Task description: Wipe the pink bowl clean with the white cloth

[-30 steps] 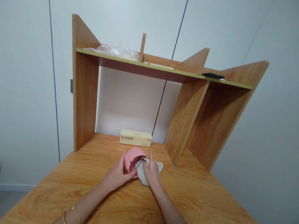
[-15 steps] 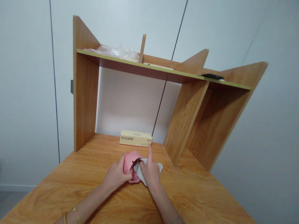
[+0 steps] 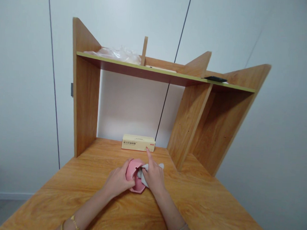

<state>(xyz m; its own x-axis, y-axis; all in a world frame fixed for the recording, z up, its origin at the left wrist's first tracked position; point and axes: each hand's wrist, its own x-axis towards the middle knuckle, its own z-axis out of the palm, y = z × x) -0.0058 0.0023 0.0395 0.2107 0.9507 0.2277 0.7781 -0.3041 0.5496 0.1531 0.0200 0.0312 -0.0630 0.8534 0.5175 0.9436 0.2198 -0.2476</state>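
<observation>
A hollow pink container [image 3: 139,187] is tilted above the table, its opening turned toward me and to the right. A small dark slot or mark shows near its rim. My left hand [image 3: 119,179] grips its left side, the thumb at the rim and the fingers around the outside. In my right hand [image 3: 153,175] is a light grey cloth [image 3: 144,179], pinched and pressed into the opening. The index finger of that hand points up and away from the cloth. Part of the cloth is hidden inside the container and behind my right hand.
A cream box [image 3: 138,143] with printed lettering lies behind my hands on the wooden table [image 3: 86,194]. Over it stands a wooden shelf unit [image 3: 85,104]. The upper shelf bears a clear plastic bag [image 3: 115,54] and a flat dark item [image 3: 215,79].
The pink container has turned, so more of its inside shows. My right hand has shifted slightly left with the cloth, and less cloth sticks out on the right.
</observation>
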